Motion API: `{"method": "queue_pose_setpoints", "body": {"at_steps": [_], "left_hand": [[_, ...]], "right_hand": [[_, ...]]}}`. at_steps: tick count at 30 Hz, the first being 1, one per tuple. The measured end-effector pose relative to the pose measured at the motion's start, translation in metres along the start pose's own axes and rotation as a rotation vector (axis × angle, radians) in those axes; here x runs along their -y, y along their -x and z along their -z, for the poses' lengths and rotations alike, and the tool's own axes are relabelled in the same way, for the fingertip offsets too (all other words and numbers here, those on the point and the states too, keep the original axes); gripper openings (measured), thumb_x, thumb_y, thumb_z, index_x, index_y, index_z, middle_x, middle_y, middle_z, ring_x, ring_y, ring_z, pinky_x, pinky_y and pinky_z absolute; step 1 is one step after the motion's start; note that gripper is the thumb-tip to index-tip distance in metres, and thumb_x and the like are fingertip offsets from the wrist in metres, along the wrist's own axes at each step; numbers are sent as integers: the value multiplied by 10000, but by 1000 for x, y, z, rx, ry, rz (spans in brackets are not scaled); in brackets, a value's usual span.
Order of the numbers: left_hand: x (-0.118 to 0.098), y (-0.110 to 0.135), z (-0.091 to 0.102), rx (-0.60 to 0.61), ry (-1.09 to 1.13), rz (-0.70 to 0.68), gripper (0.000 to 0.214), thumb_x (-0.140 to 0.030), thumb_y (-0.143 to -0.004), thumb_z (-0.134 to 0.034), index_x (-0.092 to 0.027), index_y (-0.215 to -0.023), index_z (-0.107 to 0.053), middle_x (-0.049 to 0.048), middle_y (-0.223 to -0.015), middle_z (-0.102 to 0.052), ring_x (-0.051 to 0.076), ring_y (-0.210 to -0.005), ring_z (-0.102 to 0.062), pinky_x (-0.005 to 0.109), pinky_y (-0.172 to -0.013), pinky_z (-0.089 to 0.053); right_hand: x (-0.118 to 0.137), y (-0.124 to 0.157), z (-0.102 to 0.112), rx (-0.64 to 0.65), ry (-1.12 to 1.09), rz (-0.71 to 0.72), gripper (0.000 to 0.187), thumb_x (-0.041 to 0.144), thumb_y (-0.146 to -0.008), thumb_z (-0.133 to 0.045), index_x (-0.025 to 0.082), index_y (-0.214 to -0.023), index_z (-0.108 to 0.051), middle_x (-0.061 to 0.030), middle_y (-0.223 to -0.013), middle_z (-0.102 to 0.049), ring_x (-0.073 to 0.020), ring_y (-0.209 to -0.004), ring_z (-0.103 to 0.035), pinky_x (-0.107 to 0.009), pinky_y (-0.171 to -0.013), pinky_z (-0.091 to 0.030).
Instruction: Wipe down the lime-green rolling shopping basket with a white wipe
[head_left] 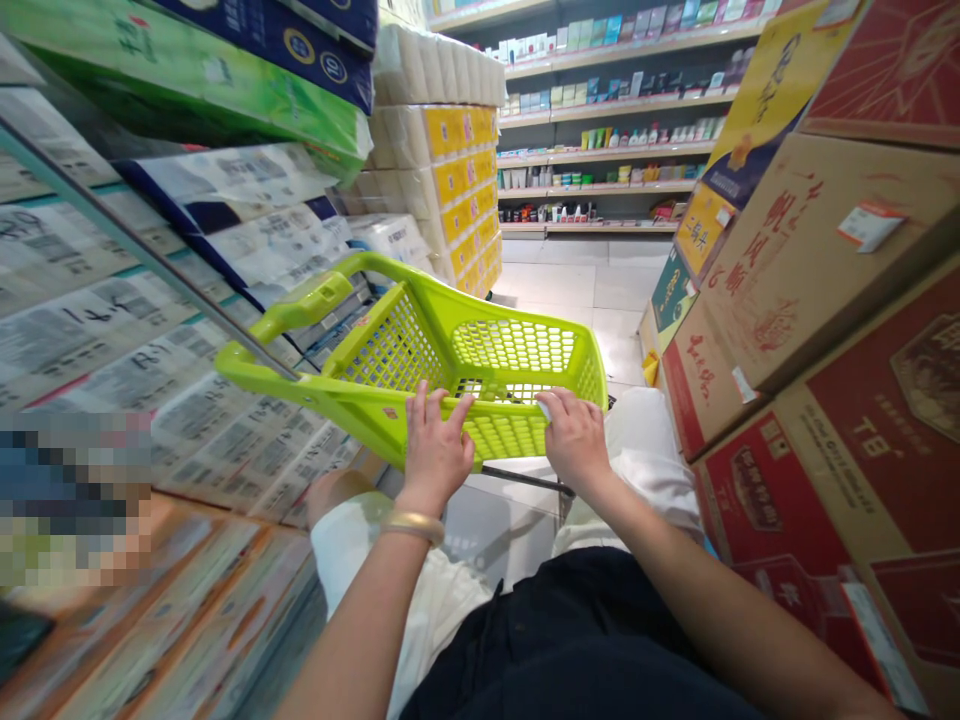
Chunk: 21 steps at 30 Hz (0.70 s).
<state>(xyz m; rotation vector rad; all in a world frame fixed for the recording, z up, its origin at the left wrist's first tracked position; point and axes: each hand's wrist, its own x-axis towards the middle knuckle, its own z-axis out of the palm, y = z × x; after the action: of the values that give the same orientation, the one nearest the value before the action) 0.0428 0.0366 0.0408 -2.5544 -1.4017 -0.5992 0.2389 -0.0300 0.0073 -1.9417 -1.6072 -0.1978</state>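
A bright green plastic shopping cart (495,435) stands sideways in front of me, its handle toward the left. No goods show in its basket. My left hand (437,445), with a gold-coloured bangle at the wrist, grips the near rim, fingers hooked over it and slightly apart. Farther right along the same rim, my right hand (576,435) is closed over the edge. Something small and white shows by its fingertips; I cannot make out what it is. The undersides of both hands are hidden.
Stacked paper packs (247,200) line the left side, with yellow-labelled tissue bundles (461,190) beyond. Cardboard boxes (780,260) rise close on the right. Shelves of small bottles and boxes (622,140) stand across the tiled floor (562,265). A pixelated patch covers the lower left.
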Motion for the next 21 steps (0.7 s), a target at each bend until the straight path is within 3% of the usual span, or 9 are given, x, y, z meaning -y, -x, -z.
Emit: {"method": "queue_pose_setpoints", "body": {"at_steps": [3, 12, 16, 21], "left_hand": [[-3, -1, 0, -3, -12, 21, 480, -171, -803, -558, -223, -1276, -622, 155, -1318, -488, 401, -1447, -283, 604, -1210, -215], [-1, 0, 2, 12, -28, 33, 481, -175, -785, -586, -199, -1264, -632, 175, -1332, -485, 413, -1451, -271, 603, -1202, -222], [5, 1, 2, 8, -21, 22, 489, -159, -785, -572, -205, -1269, -624, 169, -1341, -483, 399, -1458, -263, 595, -1209, -216], [6, 2, 0, -2, 8, 39, 473, -166, -794, -561, -208, -1259, -634, 159, -1333, -478, 396, -1461, -248, 602, -1212, -205]], "right_hand": [[-2, 1, 1, -27, -13, -41, 453, 37, -817, -498, 228, -1205, -633, -69, -1282, -648, -214, -1135, -566, -355, -965, -308], [43, -10, -16, 0, -44, 60, 400, 76, -874, -488, 217, -1218, -636, -97, -1304, -628, -225, -1119, -549, -367, -1014, -312], [26, -6, -12, 11, -49, 98, 443, 69, -854, -493, 228, -1246, -623, -83, -1316, -626, -216, -1124, -555, -350, -988, -325], [0, 3, -5, -42, -32, 41, 465, 32, -812, -487, 217, -1212, -636, -77, -1264, -649, -213, -1112, -567, -336, -963, -341]]}}
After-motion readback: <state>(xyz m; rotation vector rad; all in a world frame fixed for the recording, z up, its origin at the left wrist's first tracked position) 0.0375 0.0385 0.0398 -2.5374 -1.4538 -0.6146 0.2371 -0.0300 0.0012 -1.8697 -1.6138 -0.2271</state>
